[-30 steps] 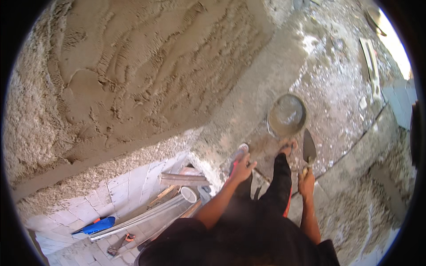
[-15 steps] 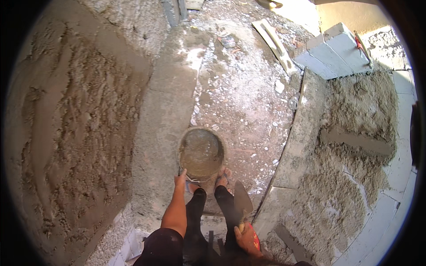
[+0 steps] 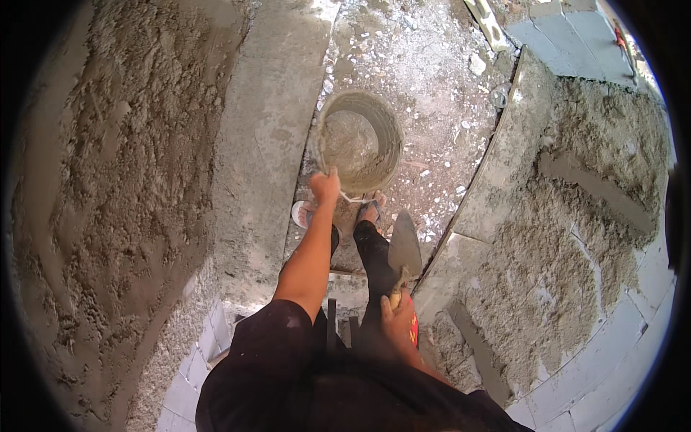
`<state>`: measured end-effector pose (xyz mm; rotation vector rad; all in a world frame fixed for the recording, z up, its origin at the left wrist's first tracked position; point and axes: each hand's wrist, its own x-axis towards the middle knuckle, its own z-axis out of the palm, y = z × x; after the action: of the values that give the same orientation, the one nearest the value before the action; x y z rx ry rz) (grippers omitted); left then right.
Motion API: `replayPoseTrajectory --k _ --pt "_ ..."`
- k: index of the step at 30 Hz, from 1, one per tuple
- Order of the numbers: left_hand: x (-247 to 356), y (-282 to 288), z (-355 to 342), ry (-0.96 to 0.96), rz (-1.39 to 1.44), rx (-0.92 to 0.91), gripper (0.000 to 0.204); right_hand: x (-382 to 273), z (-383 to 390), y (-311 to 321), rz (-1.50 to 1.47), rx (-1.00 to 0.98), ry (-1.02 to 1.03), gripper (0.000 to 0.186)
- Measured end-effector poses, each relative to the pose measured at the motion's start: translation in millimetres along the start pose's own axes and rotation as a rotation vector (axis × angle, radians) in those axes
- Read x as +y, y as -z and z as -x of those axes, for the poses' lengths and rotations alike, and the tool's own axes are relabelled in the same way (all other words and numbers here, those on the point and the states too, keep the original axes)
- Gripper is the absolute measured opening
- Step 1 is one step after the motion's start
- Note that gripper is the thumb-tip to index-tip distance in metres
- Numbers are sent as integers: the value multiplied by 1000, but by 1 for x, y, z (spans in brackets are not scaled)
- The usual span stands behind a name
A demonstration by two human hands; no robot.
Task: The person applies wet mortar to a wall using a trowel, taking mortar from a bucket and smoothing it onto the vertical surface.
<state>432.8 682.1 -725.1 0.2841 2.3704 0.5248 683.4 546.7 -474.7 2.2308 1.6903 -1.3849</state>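
Note:
My left hand (image 3: pixel 325 185) grips the lower left rim of a grey bucket (image 3: pixel 389 126) that has some wet grey mortar (image 3: pixel 349 147) inside; a pale handle hangs down by that rim. My right hand (image 3: pixel 397 320) is closed on the wooden handle of a pointed metal trowel (image 3: pixel 405 243), whose blade is raised over my right leg. Both my sandalled feet stand just below the bucket.
Rough wet plaster (image 3: pixel 115 180) covers the surface at left, and more mortar (image 3: pixel 518 324) lies at right beside white blocks (image 3: pixel 604 345). At upper right are more stacked blocks (image 3: pixel 568 39), a pale wooden piece (image 3: pixel 488 21) and a concrete ledge (image 3: pixel 504 173). Debris litters the floor.
The view has swung to the right. My left hand has gone from open to gripping the bucket, which has tipped or shifted forward. The trowel stays in my right hand.

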Motion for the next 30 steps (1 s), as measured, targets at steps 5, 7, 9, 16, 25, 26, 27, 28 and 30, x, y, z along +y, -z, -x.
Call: replayPoseTrajectory --k 5,7,9,16,25,26,27,28,30 --pt "34 51 51 -27 49 37 40 -6 8 45 -382 -107 -386 36" --pt "47 102 120 -106 47 21 38 24 11 68 -3 193 55 39" --pt "13 143 166 -256 24 77 38 -24 19 127 86 28 108 27" --pt "52 307 339 -366 172 131 33 -187 -35 204 918 -248 742 29" --pt "-16 332 422 -148 603 482 33 -244 90 196 1135 -536 1353 20" --pt "-21 326 439 -145 640 523 33 -258 74 198 1095 -432 1425 19" --pt "-22 322 454 -148 575 504 34 -271 55 195 1058 -345 1484 19" --pt "-12 322 464 -150 521 472 34 -283 51 195 1091 -299 1499 20" --pt "-2 311 481 -210 476 483 34 -271 54 184 1173 -304 1594 20"
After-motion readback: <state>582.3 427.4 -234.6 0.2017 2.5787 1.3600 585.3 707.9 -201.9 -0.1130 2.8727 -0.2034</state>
